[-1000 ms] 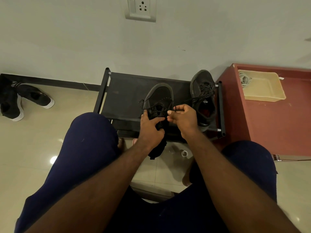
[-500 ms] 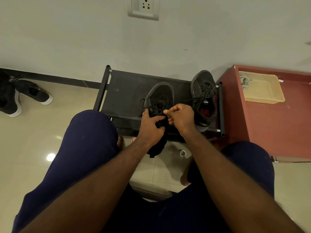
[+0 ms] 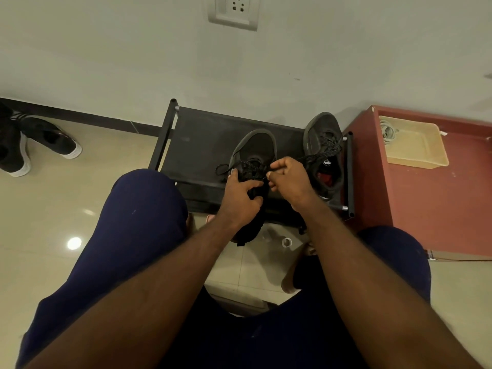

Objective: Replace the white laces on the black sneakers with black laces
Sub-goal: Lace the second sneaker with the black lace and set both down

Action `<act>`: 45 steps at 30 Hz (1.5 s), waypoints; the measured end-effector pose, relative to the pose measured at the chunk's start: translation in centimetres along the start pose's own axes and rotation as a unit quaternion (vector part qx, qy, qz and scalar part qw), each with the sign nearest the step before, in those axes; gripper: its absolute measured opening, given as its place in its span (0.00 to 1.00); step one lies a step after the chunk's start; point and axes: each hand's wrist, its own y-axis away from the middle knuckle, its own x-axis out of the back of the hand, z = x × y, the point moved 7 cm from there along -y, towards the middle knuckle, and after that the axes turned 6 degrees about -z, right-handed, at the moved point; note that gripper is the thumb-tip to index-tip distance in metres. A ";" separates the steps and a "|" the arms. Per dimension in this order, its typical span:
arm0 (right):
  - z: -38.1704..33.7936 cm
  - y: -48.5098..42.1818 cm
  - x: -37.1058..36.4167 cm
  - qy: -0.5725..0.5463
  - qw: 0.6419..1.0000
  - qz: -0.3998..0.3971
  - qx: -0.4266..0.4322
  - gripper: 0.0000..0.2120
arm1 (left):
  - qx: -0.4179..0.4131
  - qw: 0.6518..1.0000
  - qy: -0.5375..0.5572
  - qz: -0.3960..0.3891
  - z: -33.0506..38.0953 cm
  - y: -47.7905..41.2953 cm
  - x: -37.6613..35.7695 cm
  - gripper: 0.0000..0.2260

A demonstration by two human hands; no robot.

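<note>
A black sneaker [image 3: 256, 149] lies toe away from me on the black shoe rack [image 3: 202, 139], threaded with a black lace [image 3: 246, 165]. My left hand [image 3: 239, 195] grips this sneaker at its tongue and collar. My right hand [image 3: 288, 177] pinches the black lace just right of the eyelets. One lace end loops out to the left of the shoe. A second black sneaker [image 3: 323, 153] with a black speckled lace rests at the rack's right end. White laces [image 3: 387, 130] lie coiled in a beige tray [image 3: 418, 155].
The tray sits on a red cabinet [image 3: 439, 198] to the right. Another pair of black shoes with white soles [image 3: 34, 145] lies on the tiled floor at far left. A small roll of tape [image 3: 286, 242] is on the floor between my knees. A wall socket [image 3: 234, 10] is above.
My right hand has shifted slightly up and right along the lace, drawing it through. My left hand stays on the sneaker.
</note>
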 end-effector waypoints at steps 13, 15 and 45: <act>-0.6 0.0 0.1 -0.026 1.000 -0.009 0.001 0.04 | -0.008 1.000 -0.012 0.003 0.4 0.3 0.1 0.21; -0.6 0.0 0.0 -0.024 1.000 -0.012 -0.002 0.04 | -0.011 1.000 -0.012 0.001 0.5 0.3 0.1 0.20; 1.8 1.4 -1.7 -0.009 0.996 -0.018 -0.086 0.13 | -0.004 1.000 -0.010 0.005 -0.5 -0.4 0.6 0.23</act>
